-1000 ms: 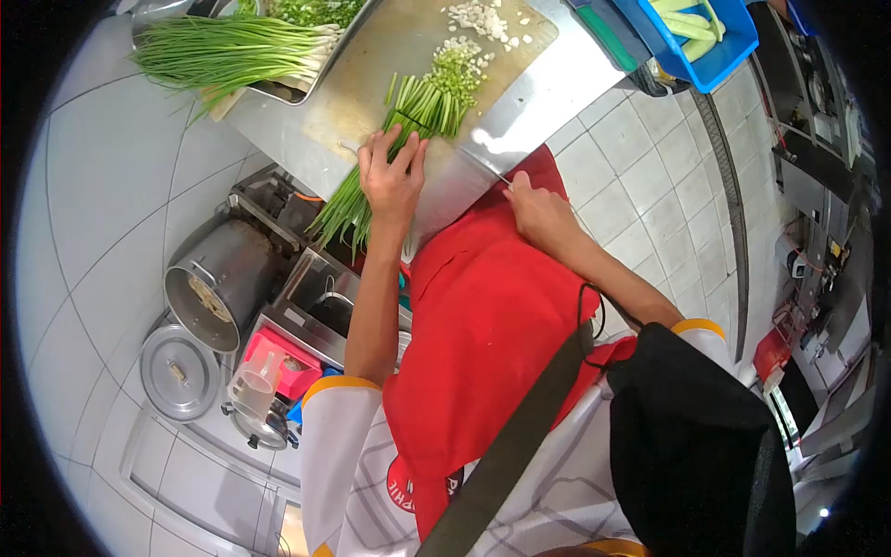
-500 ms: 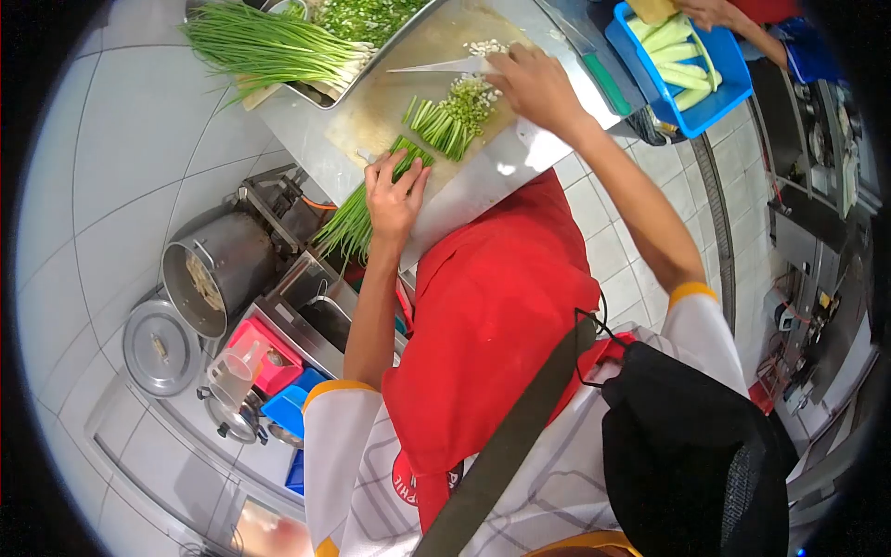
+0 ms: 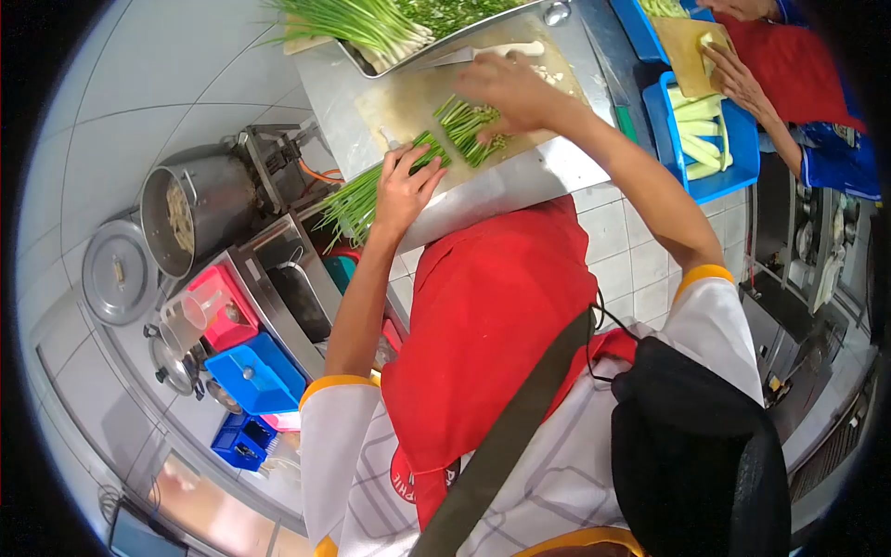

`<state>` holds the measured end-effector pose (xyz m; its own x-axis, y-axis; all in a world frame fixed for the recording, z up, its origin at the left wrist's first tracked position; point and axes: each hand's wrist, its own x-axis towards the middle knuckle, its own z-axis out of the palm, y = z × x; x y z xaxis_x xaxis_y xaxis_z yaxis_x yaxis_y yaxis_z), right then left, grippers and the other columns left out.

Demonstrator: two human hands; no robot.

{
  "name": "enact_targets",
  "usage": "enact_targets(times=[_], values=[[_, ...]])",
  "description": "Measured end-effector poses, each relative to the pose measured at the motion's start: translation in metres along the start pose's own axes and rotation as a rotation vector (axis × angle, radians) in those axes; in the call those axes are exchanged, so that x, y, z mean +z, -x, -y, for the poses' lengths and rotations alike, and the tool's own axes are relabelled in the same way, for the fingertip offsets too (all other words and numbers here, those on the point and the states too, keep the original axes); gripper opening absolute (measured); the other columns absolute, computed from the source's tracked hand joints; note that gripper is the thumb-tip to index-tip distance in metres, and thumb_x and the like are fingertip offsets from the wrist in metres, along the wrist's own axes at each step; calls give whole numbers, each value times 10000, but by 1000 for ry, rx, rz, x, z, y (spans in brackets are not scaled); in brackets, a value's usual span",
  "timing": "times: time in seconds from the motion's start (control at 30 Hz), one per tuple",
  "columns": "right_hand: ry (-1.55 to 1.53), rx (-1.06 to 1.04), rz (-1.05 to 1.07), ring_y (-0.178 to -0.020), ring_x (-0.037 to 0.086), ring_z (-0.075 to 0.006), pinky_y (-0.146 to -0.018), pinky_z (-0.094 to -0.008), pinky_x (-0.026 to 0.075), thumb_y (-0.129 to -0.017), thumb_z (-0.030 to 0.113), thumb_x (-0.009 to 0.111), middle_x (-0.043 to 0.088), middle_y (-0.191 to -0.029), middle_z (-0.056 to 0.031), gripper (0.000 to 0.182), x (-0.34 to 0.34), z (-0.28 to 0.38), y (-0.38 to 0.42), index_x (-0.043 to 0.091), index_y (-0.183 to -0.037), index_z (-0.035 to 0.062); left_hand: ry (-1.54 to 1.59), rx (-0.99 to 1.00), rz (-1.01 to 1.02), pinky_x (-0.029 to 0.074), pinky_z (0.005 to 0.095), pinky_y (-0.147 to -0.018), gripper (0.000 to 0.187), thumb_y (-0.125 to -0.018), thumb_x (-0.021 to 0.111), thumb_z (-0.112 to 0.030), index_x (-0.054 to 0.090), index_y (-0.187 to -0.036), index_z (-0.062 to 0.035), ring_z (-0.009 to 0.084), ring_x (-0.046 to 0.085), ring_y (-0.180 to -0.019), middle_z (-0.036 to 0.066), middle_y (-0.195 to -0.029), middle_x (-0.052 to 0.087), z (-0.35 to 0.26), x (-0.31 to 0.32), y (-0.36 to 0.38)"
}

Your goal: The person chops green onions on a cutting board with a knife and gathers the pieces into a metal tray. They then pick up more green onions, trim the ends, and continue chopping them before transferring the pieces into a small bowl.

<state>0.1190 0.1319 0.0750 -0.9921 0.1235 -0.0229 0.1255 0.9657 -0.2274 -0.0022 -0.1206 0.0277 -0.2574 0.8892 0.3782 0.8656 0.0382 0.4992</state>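
My left hand point(image 3: 408, 190) presses down with curled fingers on a bunch of spring onions point(image 3: 357, 204), whose green ends hang over the near left side of the cutting board point(image 3: 385, 102). A gap separates this bunch from the cut spring onion pieces point(image 3: 461, 125). Over those pieces is my right hand point(image 3: 515, 93), slightly blurred, its thumb and fingers apart and no tool in them. Just beyond it lies a knife point(image 3: 506, 49) with a pale handle, flat on the board. Small white bits point(image 3: 549, 74) are scattered to the right.
A metal tray point(image 3: 445, 42) at the back holds whole and chopped greens. A green-handled knife point(image 3: 624, 119) lies at the right. Beside it, a blue tub point(image 3: 701, 190) holds pale green vegetable pieces. A co-worker's hand point(image 3: 738, 79) is over another board point(image 3: 687, 56). A large pot point(image 3: 200, 218) stands left.
The knife has left my right hand and lies on the board. That hand has moved toward the cut pieces. My left hand stays on the bunch. The view has shifted, showing more of the co-worker.
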Motion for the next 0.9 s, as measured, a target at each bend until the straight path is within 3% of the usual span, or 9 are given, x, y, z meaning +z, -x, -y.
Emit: enact_targets(times=[0.07,0.2,0.4,0.47,0.5,0.57,0.7,0.77,0.9], values=[[31,-127,207,-1404,355,-311,-1105,-608,292,-603,439,883,464,-1459,-53,958,4,21,7,479,-1427,165,5,-6,0,523,405,-881,206,-743,828,-162,773,-929,-94,320,596,-1051,75,-1099,682,0,-2,3],[154,-188,128,-1353,408,-253,-1070,-578,353,-524,389,930,504,-1381,-9,942,17,38,-5,540,-1347,150,1,-1,1,513,401,-904,226,-735,831,-140,771,-948,-91,312,597,-1058,77,-1118,680,0,-3,8],[111,-146,338,-1313,427,-238,-1074,-546,333,-626,351,871,526,-1303,-37,797,13,31,-34,563,-1323,117,-4,6,-12,521,400,-902,234,-727,841,-147,774,-947,-102,312,598,-1061,75,-1107,680,4,0,12],[19,-162,352,-1263,469,-242,-1031,-498,390,-711,283,826,535,-1289,-46,627,20,27,-43,602,-1268,101,-6,27,-12,524,401,-898,236,-723,844,-146,775,-945,-104,314,600,-1060,76,-1105,681,6,-1,11],[20,-158,356,-1263,469,-242,-1031,-498,390,-711,283,826,535,-1289,-46,627,25,22,-47,602,-1268,101,-7,41,-12,526,402,-894,237,-720,847,-144,775,-943,-107,316,601,-1059,76,-1102,681,5,1,11],[-63,-251,221,-1198,537,-275,-973,-495,468,-759,233,787,580,-1237,-55,395,37,13,-55,677,-1111,93,23,30,-8,529,404,-890,237,-720,847,-138,773,-944,-107,322,603,-1055,79,-1100,682,3,3,7],[-91,-306,123,-1189,559,-289,-953,-469,496,-786,231,774,580,-1237,-76,380,42,3,-82,667,-1115,74,49,36,3,535,412,-881,242,-719,847,-127,763,-944,-105,340,604,-1047,85,-1095,684,-1,12,1],[-127,-157,298,-1195,549,-340,-973,-462,484,-774,218,785,578,-1240,-134,499,26,7,-99,623,-1214,49,67,39,15,536,414,-879,239,-721,845,-130,759,-942,-106,344,605,-1045,86,-1094,684,-5,16,-5],[-64,-157,296,-1204,552,-336,-954,-457,498,-776,226,784,582,-1248,-141,529,19,13,-99,603,-1239,43,79,51,36,537,415,-877,231,-722,843,-138,753,-932,-108,346,606,-1040,85,-1096,682,-5,20,-12]])
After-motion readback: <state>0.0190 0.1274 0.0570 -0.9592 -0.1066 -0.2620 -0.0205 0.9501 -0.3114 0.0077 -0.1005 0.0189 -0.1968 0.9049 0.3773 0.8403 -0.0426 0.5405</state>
